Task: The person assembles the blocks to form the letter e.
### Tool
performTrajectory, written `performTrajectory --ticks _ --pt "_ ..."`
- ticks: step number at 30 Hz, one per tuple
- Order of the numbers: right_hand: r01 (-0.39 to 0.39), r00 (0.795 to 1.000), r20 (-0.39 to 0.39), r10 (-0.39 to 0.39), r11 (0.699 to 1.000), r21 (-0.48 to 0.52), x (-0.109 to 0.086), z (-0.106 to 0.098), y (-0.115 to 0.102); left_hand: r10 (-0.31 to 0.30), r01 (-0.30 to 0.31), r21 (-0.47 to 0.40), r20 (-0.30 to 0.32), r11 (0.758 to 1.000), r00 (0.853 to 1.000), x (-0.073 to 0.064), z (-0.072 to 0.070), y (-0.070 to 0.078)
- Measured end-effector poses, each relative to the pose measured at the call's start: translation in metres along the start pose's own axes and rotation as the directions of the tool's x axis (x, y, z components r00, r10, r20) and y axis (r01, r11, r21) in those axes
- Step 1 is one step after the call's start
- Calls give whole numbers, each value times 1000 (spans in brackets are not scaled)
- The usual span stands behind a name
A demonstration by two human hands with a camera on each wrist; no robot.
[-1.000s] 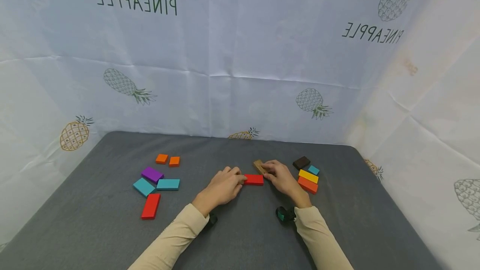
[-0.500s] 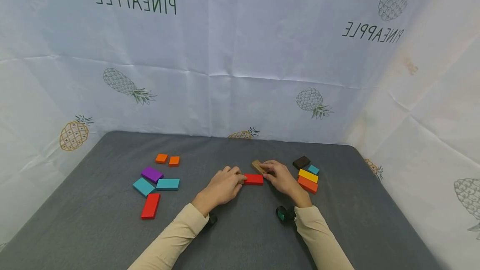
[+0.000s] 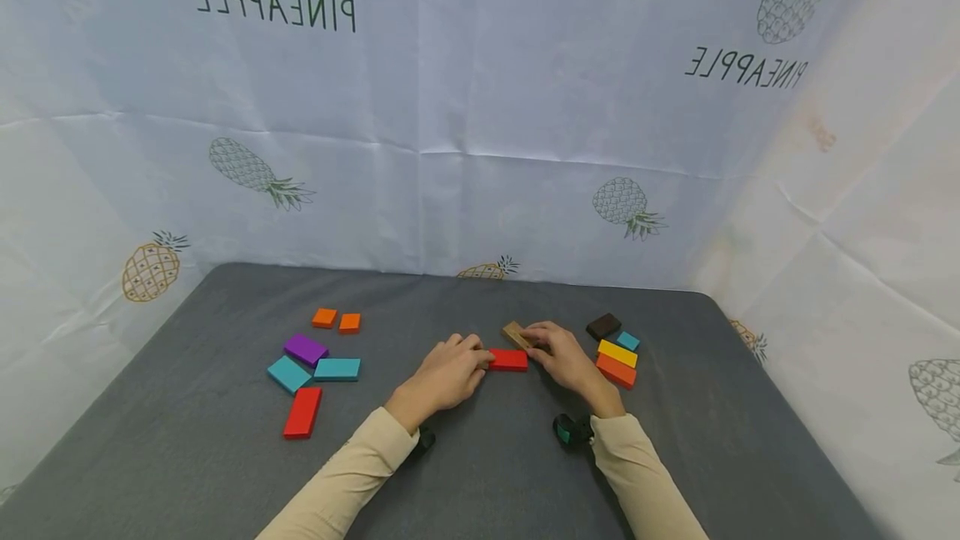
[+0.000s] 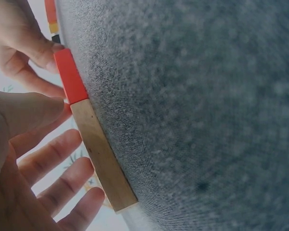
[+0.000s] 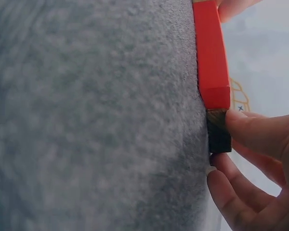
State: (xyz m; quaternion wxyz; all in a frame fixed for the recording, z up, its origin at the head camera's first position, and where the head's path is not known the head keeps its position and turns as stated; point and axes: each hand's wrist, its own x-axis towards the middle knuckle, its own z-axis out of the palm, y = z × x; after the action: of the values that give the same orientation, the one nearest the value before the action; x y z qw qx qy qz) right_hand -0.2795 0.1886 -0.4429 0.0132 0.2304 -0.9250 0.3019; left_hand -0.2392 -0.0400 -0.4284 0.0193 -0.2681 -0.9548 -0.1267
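Observation:
In the head view a red block (image 3: 508, 360) lies between the two hands. My left hand (image 3: 448, 373) is at its left end, the forefinger touching it. The left wrist view shows a light wooden block (image 4: 105, 159) end to end with the red one; the left fingers rest loosely along its far side, the thumb tip near the seam. From the head this block is hidden under the hand. My right hand (image 3: 564, 361) pinches a brown wooden block (image 3: 513, 333), slanted behind the red block's right end. Its dark near end meets the red block in the right wrist view.
On the left of the grey table (image 3: 480, 473) lie a red block (image 3: 302, 412), two teal blocks (image 3: 337, 369), a purple block (image 3: 305, 349) and two small orange squares (image 3: 325, 317). On the right are dark brown (image 3: 603, 325), teal (image 3: 627, 341), yellow (image 3: 617, 354) and orange (image 3: 616, 370) blocks.
The far end of the brown wooden block in my right hand has swung slightly left. My left hand and the red block stay in place.

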Motion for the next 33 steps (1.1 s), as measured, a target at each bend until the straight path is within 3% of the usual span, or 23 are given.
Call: performTrajectory --ticks 17,24,33 --pt "-67 995 -66 69 997 34 -19 -22 8 18 -18 -19 -14 1000 1000 -2 0 -1" --pt "-46 995 -89 47 999 5 -28 -29 14 21 -21 -25 -16 999 1000 -2 0 -1" --pt "-98 990 -104 93 994 -44 -41 -38 20 21 -21 -24 -12 1000 1000 -2 0 -1"
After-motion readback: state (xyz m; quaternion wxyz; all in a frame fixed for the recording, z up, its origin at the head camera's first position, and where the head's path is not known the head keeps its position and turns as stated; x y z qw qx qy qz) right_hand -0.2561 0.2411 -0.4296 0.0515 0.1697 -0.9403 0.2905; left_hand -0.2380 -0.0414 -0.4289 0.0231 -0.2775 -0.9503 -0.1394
